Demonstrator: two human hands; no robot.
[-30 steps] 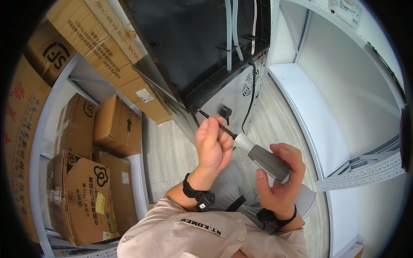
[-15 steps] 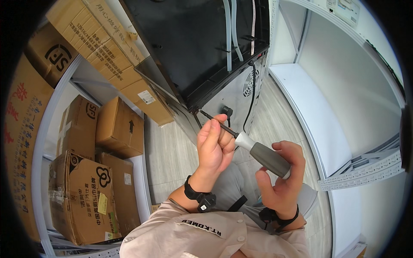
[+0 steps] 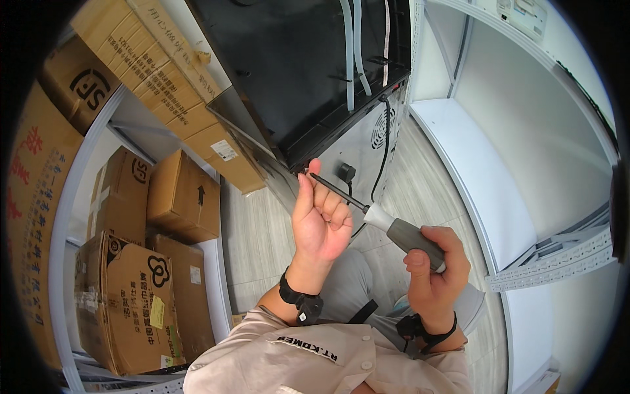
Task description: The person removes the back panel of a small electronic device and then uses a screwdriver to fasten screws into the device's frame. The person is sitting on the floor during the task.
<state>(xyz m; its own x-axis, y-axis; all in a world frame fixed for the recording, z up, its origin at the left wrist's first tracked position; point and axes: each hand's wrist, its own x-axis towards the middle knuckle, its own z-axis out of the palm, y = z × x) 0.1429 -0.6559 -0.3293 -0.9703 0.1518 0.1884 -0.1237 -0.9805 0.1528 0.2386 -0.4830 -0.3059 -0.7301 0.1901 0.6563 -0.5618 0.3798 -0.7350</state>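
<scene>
My right hand (image 3: 438, 269) grips the grey and white handle of a screwdriver (image 3: 415, 243). The dark shaft points up and left, its tip close to the fingertips of my left hand (image 3: 321, 220). Thumb and index finger of that left hand are bent together at the lower corner of a black-topped machine (image 3: 295, 154). Whatever is between them is too small to make out. Pale tubes (image 3: 356, 52) run along the machine's black panel. Its light side carries a black round knob-like part (image 3: 346, 172) and a round vent (image 3: 382, 128).
A black cable (image 3: 386, 144) hangs down the machine's side. Cardboard boxes (image 3: 184, 197) fill the shelf on the left, and a tall carton (image 3: 220, 154) leans beside the machine. White metal shelving (image 3: 469, 171) curves along the right. Wood-look flooring (image 3: 420, 184) lies below.
My left hand has let go of the screwdriver's shaft and moved up to the machine's corner. The screwdriver's tip has drawn back slightly to the right, and my right fingers have closed more around the handle.
</scene>
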